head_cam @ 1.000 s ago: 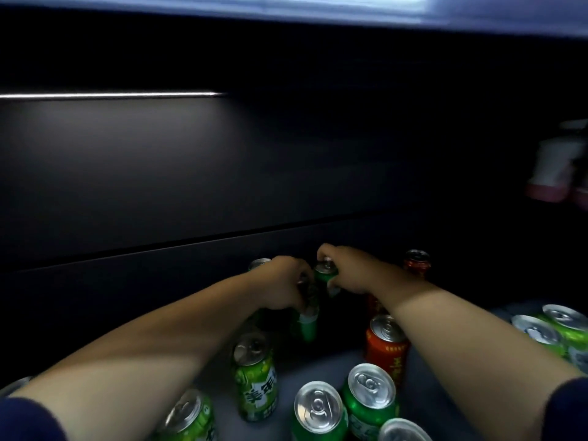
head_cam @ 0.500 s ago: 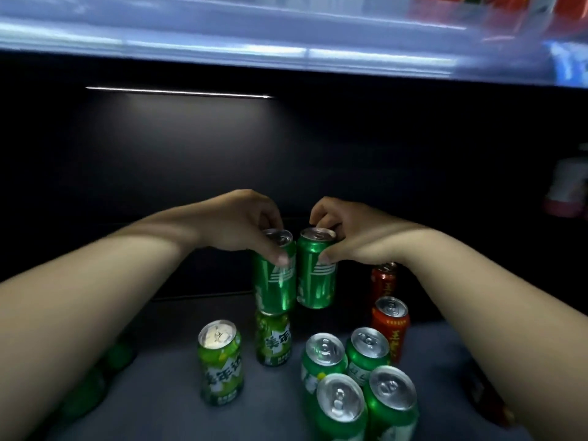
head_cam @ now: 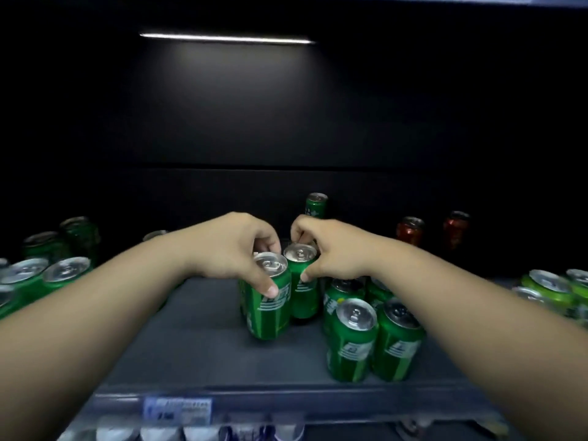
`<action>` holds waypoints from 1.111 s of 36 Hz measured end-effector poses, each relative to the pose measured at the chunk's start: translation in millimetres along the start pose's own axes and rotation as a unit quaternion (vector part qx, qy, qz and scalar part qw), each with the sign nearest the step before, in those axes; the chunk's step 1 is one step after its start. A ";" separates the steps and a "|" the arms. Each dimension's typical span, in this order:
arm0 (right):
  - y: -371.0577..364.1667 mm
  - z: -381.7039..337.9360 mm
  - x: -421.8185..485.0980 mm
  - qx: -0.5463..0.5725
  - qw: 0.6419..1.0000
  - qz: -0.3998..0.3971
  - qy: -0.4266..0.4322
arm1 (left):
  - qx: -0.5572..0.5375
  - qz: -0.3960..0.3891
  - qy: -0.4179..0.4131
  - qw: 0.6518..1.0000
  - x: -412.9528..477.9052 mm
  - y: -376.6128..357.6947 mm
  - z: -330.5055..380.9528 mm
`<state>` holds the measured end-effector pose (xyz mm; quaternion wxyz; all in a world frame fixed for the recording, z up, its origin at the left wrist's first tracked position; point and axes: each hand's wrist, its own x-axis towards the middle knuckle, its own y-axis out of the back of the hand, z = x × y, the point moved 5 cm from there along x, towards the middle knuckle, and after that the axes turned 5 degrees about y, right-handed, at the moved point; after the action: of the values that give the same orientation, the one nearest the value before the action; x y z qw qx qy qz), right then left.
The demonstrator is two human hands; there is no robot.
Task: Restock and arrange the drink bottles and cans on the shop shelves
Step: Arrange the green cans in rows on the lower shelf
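Observation:
Both my hands reach into a dark shelf bay. My left hand [head_cam: 235,246] grips a green can [head_cam: 270,310] by its top rim, thumb on the near side. My right hand [head_cam: 331,249] grips a second green can [head_cam: 304,294] the same way, right beside the first. Both cans stand upright, low over the grey shelf floor [head_cam: 197,329], side by side and touching or nearly so. I cannot tell whether they rest on the shelf.
Several green cans [head_cam: 353,342] cluster at the front right. Another green can [head_cam: 315,205] stands behind my hands. Two red cans [head_cam: 409,230] sit at the back right, more green cans [head_cam: 47,275] at the left and far right. A price label [head_cam: 178,409] marks the shelf's front rail.
Both hands have drawn the two green cans from the back of the shelf toward the front and lowered them. The view has pulled back, showing the shelf's front edge.

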<state>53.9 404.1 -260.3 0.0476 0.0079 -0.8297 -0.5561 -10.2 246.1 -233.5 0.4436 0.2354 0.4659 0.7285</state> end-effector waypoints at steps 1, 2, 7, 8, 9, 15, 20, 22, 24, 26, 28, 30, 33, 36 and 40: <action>-6.1 1.2 -1.4 -0.010 1.000 -0.003 -0.005 | -0.002 0.001 0.003 1.000 -2.1 -6.1 -0.6; -11.3 2.3 -3.0 -0.021 1.000 -0.008 -0.011 | -0.001 0.003 0.005 1.000 -3.9 -12.0 -0.8; -27.4 3.2 -14.5 -0.067 0.997 -0.017 -0.041 | 0.017 0.005 0.010 1.000 -8.9 -44.4 -5.8; -29.2 2.8 -16.1 -0.071 0.996 -0.015 -0.044 | 0.020 0.003 0.006 1.000 -9.3 -50.3 -7.2; -30.5 1.2 -17.4 -0.078 0.996 -0.014 -0.045 | 0.021 0.004 0.002 1.000 -9.6 -55.4 -8.0; -32.9 -6.1 -19.7 -0.127 0.990 -0.037 -0.043 | -0.014 0.013 -0.013 1.000 -15.5 -66.6 -7.3; -28.2 -4.3 -23.5 -0.091 0.993 -0.061 -0.052 | -0.129 0.011 0.001 0.992 -24.9 -76.9 -12.2; -27.3 -5.2 -25.9 -0.073 0.993 -0.074 -0.054 | -0.165 0.022 0.015 0.986 -28.9 -79.3 -14.9; -27.6 -5.8 -26.9 -0.066 0.994 -0.074 -0.050 | -0.187 0.034 0.026 0.981 -30.6 -82.9 -18.4; -28.0 -5.8 -27.1 -0.067 0.994 -0.071 -0.044 | -0.213 0.058 0.032 0.975 -30.6 -87.1 -20.7; -27.3 -4.4 -26.5 -0.065 0.995 -0.070 -0.041 | -0.229 0.083 0.040 0.969 -29.9 -91.1 -22.9; -27.2 -2.8 -24.7 -0.064 0.994 -0.077 -0.039 | -0.250 0.089 0.046 0.963 -29.9 -96.0 -23.7; -28.0 -0.6 -20.7 -0.074 0.992 -0.092 -0.035 | -0.276 0.088 0.054 0.955 -30.2 -105.4 -22.4; -27.4 2.9 -18.6 -0.060 0.992 -0.105 -0.039 | -0.283 0.103 0.065 0.951 -29.6 -114.1 -18.3; -27.6 5.3 -16.8 -0.048 0.992 -0.111 -0.043 | -0.295 0.130 0.073 0.944 -28.6 -121.2 -12.6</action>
<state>69.1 399.5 -289.0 -0.0495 0.0742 -0.7972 -0.5971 46.2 236.3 -344.8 0.3592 0.0987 0.2263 0.9000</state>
